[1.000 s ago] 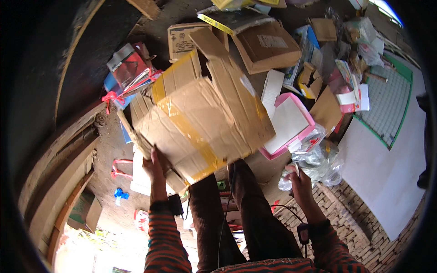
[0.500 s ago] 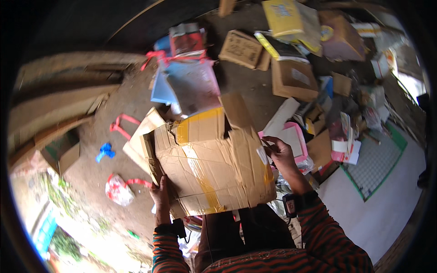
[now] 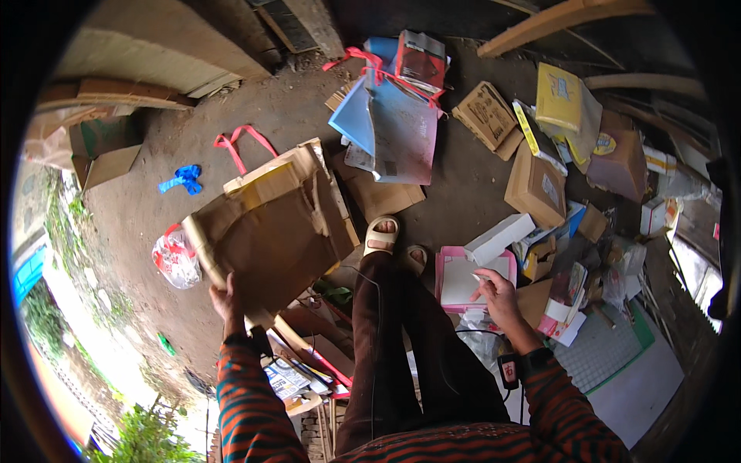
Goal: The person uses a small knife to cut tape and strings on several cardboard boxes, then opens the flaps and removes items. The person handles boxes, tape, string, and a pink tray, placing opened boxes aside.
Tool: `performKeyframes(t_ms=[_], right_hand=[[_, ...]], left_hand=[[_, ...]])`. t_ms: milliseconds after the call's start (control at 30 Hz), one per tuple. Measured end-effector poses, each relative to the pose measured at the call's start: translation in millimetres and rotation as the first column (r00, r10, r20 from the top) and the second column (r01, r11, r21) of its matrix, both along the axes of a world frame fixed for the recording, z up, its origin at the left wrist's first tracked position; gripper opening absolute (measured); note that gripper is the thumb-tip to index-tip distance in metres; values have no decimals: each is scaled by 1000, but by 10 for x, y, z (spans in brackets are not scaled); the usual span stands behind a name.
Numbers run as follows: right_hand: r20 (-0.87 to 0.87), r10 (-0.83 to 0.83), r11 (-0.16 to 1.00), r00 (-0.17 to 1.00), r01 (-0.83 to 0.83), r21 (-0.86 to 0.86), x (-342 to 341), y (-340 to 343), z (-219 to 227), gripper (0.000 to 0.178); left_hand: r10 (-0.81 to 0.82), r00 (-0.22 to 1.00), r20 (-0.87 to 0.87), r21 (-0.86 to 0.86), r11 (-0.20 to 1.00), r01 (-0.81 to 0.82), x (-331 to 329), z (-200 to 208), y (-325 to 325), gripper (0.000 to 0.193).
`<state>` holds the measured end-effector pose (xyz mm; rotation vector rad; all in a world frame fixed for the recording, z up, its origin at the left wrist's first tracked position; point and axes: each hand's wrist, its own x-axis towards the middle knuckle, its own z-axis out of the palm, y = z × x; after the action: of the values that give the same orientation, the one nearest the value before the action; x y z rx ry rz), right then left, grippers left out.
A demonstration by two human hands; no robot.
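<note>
My left hand [image 3: 227,302] grips the lower left edge of a brown cardboard box [image 3: 270,239], which is opened out and tilted to the left of my legs. The box is slightly blurred, and my thumb shows at its edge. My right hand [image 3: 496,297] is off the box, fingers apart and slightly bent, with nothing visible in them. Below or beside it lies a shallow white box with a pink rim [image 3: 450,292]. A long white carton [image 3: 499,238] rests at that box's far edge.
Stacked folders [image 3: 401,131], brown boxes [image 3: 536,185], a yellow packet [image 3: 559,99] and a green-edged mesh panel [image 3: 602,356] lie ahead and right. On the left are a blue scrap [image 3: 184,180], a red-and-white bag [image 3: 177,258] and papers in a container [image 3: 289,382].
The cardboard box has swung from in front of me to the left, held by my left hand alone. My right hand has let go of it. The view has shifted.
</note>
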<state>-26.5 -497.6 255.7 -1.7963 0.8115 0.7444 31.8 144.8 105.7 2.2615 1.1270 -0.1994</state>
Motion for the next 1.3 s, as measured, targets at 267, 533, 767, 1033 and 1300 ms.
performKeyframes(t_ms=[267, 533, 767, 1033, 1300], right_hand=[[93, 94, 969, 991, -69, -236, -119, -262, 504, 18], [26, 207, 872, 978, -173, -458, -977, -1018, 1086, 18], [-64, 220, 914, 973, -229, -335, -1247, -1615, 1372, 17], [-99, -145, 989, 984, 141, -47, -738, -1670, 1572, 13], [44, -120, 959, 992, 127, -252, 491, -607, 1499, 11]], left_hand=[[60, 903, -426, -644, 681, -349, -215, 325, -277, 81], [-2, 936, -352, -618, 752, -231, -1980, 2112, -441, 53], [-11, 964, -264, -586, 796, -151, -2666, 2928, -831, 47], [201, 939, -279, -567, 754, -330, -2768, 3156, -323, 50], [189, 869, -457, -628, 624, -466, -2848, 3024, 282, 49]])
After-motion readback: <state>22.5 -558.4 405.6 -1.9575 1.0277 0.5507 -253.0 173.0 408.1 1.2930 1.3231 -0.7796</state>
